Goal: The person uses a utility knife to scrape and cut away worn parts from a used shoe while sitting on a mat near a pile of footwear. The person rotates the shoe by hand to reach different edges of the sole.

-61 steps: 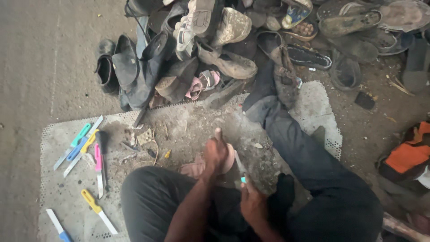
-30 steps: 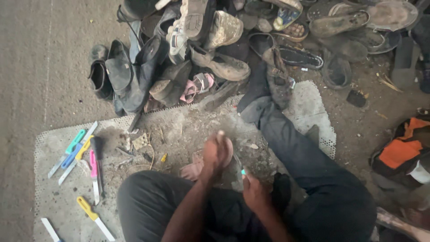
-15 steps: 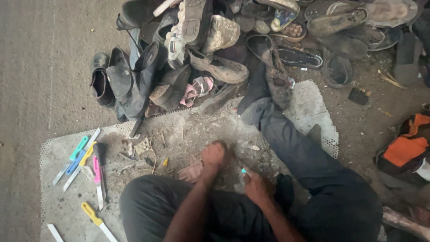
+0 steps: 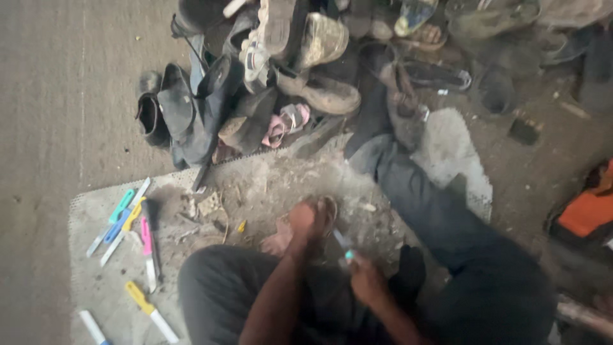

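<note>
I sit on a worn grey mat [image 4: 108,275] with my legs in dark trousers [image 4: 447,243]. My left hand [image 4: 305,220] grips a flat brown sandal [image 4: 327,214] and holds it against my bare foot [image 4: 278,243]. My right hand [image 4: 364,278] is closed around a small knife with a pale blade and a teal handle [image 4: 343,246], its tip pointing at the sandal. The picture is blurred, so where the blade touches the sandal is unclear.
A heap of worn shoes and sandals [image 4: 300,70] lies ahead, with black boots [image 4: 166,118] at its left. Several coloured-handled cutters [image 4: 131,223] lie on the mat's left side, one with a yellow handle [image 4: 143,303] nearer me. An orange bag [image 4: 584,211] sits at right.
The camera has shifted slightly. My left hand with the sandal has come down from a raised position to near my foot, and my right hand with the knife stays close to it.
</note>
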